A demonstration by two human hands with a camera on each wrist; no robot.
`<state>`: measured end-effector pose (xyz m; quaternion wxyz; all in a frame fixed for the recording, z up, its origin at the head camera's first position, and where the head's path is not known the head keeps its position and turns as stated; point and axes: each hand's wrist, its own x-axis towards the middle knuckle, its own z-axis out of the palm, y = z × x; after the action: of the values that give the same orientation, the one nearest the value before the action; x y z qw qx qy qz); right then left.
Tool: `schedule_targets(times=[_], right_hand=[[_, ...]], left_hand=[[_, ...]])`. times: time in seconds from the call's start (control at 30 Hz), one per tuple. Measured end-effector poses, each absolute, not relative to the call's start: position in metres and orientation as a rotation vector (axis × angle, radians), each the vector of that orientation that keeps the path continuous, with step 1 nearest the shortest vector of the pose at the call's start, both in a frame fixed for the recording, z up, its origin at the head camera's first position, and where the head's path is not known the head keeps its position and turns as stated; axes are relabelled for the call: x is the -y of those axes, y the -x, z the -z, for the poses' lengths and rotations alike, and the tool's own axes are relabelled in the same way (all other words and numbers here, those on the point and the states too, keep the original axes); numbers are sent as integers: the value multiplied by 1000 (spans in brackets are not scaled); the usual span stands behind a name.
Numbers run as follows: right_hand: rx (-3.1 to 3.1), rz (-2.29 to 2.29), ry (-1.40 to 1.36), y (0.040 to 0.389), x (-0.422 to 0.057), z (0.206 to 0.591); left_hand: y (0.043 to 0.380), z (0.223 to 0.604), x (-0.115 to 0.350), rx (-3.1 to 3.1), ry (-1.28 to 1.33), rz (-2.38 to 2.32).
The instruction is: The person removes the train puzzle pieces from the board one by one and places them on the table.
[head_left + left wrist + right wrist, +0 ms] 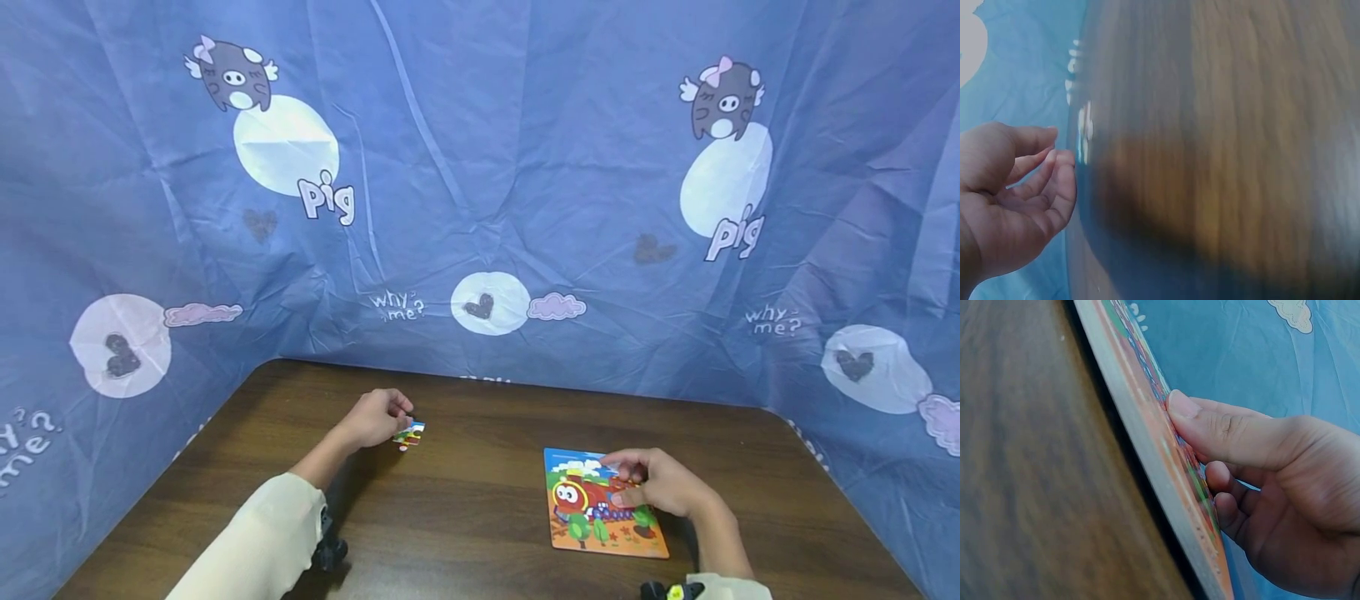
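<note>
At the left of the table in the head view, my left hand (380, 418) bends its fingers close over a few small, colourful puzzle pieces (414, 432). In the left wrist view the thumb and fingertips of the left hand (1025, 187) nearly meet, with nothing visible between them. A picture puzzle (573, 539) with a red cartoon train on orange ground lies flat at the right. My right hand (660, 483) rests on its right side, thumb and fingertips spread on the picture. In the right wrist view, the thumb touches the puzzle's face (1141, 419), and two bent fingers lie beside it.
The dark brown wooden table (480, 467) has rounded far corners. A blue cloth (480, 192) printed with pigs and hearts hangs close behind it and along both sides. A small round pale bit (403, 448) lies just in front of the pieces.
</note>
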<state>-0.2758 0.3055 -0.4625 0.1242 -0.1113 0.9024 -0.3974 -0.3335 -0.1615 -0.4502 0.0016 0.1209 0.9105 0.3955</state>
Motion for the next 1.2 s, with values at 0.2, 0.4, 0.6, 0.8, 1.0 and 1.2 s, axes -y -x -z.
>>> schedule_targets(times=[0.2, 0.4, 0.6, 0.8, 1.0, 1.2], right_hand=[[-2698, 1126, 282, 275, -305, 462], [-2712, 1124, 256, 275, -304, 460], [-2723, 1123, 224, 275, -303, 458], [-2700, 1162, 237, 274, -303, 460], [-2691, 1168, 251, 273, -304, 461], [-2710, 1146, 248, 274, -304, 460]], left_hand=[[333, 445, 134, -2803, -411, -1309], [330, 443, 98, -2744, -492, -1347], [324, 442, 61, -2715, -636, -1297], [317, 447, 26, -2630, -679, -1290], [310, 447, -6, -2597, -685, -1273], [302, 449, -34, -2593, -697, -1225]])
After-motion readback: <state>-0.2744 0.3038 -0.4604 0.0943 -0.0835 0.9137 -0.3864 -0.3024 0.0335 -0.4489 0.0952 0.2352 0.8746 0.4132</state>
